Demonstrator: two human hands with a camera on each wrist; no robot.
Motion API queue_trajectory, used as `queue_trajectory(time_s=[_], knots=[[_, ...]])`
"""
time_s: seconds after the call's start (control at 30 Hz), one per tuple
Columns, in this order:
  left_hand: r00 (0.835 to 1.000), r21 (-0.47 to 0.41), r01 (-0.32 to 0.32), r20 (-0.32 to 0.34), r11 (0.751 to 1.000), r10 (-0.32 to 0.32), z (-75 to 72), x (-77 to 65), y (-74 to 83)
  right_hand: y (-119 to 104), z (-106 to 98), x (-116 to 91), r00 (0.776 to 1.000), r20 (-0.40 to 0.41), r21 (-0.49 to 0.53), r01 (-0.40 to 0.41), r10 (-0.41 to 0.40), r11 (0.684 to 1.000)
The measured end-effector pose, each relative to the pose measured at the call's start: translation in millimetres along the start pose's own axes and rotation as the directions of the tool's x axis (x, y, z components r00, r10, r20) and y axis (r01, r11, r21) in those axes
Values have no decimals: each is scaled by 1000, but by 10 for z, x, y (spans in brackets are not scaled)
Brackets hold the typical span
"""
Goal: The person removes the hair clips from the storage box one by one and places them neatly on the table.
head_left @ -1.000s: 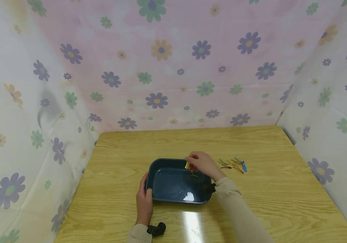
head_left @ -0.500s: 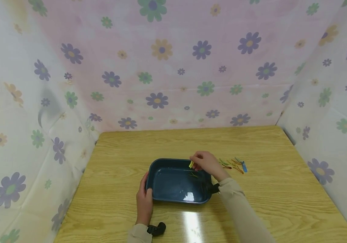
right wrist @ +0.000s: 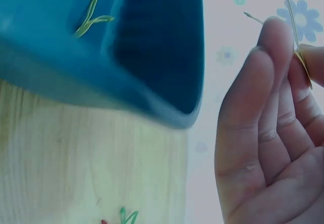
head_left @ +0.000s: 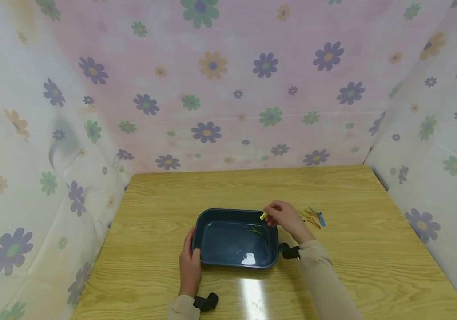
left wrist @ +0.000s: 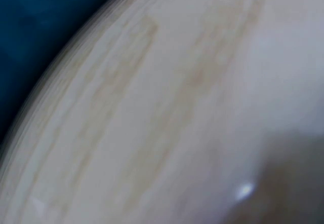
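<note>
My left hand (head_left: 190, 266) grips the left end of a dark blue rectangular tray (head_left: 236, 267), thumb at the rim. My right hand (head_left: 287, 218) pinches a yellow hair clip (head_left: 263, 216) above the tray's far right corner. Close up in the right wrist view, that clip (right wrist: 302, 62) has its two arms spread, held between thumb and fingers. Inside the tray lies a yellow-green hair clip (right wrist: 91, 21), also spread apart. A thin dark piece near the tray's right wall is too faint to name. The left wrist view is blurred and shows the tray's edge (left wrist: 40, 26) at its corner.
Several loose hair clips (head_left: 312, 217), orange, yellow and blue, lie on the wooden table (head_left: 356, 249) right of the tray, partly behind my right hand. A green clip (right wrist: 129, 218) shows in the right wrist view. Flowered cloth (head_left: 228, 102) encloses the table's back and sides.
My right hand has moved right with the yellow hair clip, from over the tray toward its far right corner. The left hand and the tray have stayed in place.
</note>
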State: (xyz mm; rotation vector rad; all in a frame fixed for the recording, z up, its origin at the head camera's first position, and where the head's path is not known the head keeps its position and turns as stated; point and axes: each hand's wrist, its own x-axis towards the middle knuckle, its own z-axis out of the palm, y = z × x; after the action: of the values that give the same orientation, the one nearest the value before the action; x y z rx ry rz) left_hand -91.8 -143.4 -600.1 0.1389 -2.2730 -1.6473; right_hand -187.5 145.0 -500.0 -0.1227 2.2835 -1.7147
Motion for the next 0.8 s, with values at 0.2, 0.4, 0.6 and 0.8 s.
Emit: queue_trajectory(time_s=[0.2,0.4,0.6,0.8], knots=[[1000,-2,18,1,1000,-18,-5,1,5,97,-85,-49,999,-44,45,-8,10,999],[998,1,57,7,998,-57,-35,-30,259,226,-161,-101,994,-98,95,-30,39,995],[997,2,78,13,997,-78,-8,3,23,346,-216,-173,987,-148,114,-43,60,992],[998,6,59,11,998,-59,1,-3,0,466,-264,-238,977,-189,146,-67,94,987]])
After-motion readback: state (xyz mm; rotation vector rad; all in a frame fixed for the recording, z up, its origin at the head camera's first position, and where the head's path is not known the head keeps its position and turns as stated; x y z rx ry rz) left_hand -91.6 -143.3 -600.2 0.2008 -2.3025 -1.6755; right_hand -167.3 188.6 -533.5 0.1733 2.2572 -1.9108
